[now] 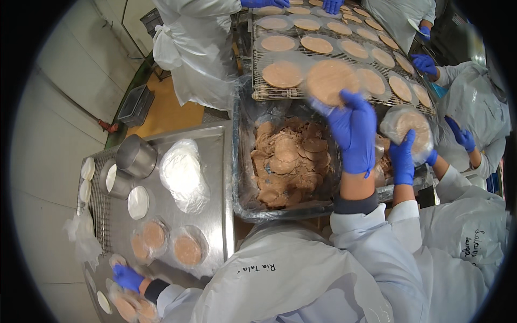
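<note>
My right hand (353, 132), in a blue glove, is raised at the wire belt's near edge. Its fingers close on the rim of a round, flat pinkish-brown patty (332, 82), slightly blurred. At the lower left, my left hand (129, 278), also gloved in blue, closes on the edge of a patty in clear film (117, 260); its fingertips are partly hidden. More film-backed patties (129, 309) lie just below it. Two others, a patty pair (153, 235) and a single patty (188, 250), rest on the steel table (214, 156).
Rows of patties on film cover the wire conveyor belt (261, 92). Below it stands a lined bin (237, 199) of meat scraps (288, 156). Steel rings (137, 156) and a white film pile (184, 175) occupy the table. A co-worker's hand (402, 159) holds a filmed patty (409, 129) close at right.
</note>
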`<state>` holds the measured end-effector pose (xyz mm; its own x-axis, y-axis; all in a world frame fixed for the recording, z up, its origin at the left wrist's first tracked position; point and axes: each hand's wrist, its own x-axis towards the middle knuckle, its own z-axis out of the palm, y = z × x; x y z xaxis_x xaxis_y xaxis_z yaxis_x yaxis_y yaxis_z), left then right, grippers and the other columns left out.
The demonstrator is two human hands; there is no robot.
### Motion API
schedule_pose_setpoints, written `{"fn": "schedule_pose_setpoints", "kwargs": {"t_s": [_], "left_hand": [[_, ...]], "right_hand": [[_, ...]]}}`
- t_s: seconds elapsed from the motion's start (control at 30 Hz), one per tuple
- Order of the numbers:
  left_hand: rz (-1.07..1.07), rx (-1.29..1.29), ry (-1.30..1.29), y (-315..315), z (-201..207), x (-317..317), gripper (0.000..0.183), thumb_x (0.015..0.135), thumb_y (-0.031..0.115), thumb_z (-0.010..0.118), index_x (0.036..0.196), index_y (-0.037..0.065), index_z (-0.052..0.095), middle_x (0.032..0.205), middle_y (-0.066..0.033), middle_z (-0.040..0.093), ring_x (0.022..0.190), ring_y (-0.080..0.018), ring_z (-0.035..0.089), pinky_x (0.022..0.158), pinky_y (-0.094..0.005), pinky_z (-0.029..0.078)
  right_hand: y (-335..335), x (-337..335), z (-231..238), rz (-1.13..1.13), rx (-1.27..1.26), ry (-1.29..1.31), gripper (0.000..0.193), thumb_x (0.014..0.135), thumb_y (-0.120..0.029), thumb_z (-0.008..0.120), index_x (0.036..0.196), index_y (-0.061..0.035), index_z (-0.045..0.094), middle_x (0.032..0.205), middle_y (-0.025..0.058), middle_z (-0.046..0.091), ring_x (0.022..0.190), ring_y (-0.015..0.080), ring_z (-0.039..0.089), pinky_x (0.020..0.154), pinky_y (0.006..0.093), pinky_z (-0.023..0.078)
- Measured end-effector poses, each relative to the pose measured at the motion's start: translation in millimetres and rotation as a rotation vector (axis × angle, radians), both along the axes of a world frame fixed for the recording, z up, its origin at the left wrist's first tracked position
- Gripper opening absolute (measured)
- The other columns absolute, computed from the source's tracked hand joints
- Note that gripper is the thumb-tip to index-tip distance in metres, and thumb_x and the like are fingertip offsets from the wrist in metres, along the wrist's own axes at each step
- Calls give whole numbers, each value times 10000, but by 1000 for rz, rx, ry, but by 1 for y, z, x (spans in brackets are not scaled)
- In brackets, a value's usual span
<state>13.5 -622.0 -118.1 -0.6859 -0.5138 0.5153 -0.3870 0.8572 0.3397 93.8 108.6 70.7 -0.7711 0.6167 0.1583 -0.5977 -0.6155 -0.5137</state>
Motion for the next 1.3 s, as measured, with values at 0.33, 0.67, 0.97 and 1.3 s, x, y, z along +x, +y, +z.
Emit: {"fn": "schedule_pose_setpoints", "kwargs": {"t_s": [0.33,0.67,0.97,1.3], "left_hand": [[-1093,2421,-603,546,97,-59,511,854,247,547,1226,-35,338,1138,-181,479,1119,-290,446,969,-421,364],[-1186,2352,-481,614,116,-27,395,848,27,487,1221,-11,364,1206,-168,452,1106,-295,468,949,-428,399],[-1957,893,-171,560,126,-6,524,729,-53,485,1247,0,427,1328,-129,378,1233,-201,346,1014,-300,261],[-1464,1269,-499,589,86,-48,297,857,258,539,945,-16,615,810,-40,615,752,-101,553,716,-215,447]], "right_hand": [[44,-14,-62,-946,1873,-1071,652,677,-153,613,1284,-126,376,1330,155,330,1256,342,260,1014,516,196],[39,14,-67,-680,1106,-581,381,856,-86,485,1229,-64,415,1188,113,497,1048,330,516,882,444,428],[-48,28,-49,303,-177,-91,452,838,-196,550,1221,-10,400,1156,134,506,1039,251,531,886,380,443],[-49,63,-68,375,32,-485,418,771,-79,615,1156,6,475,1089,97,554,977,205,559,844,327,461]]}}
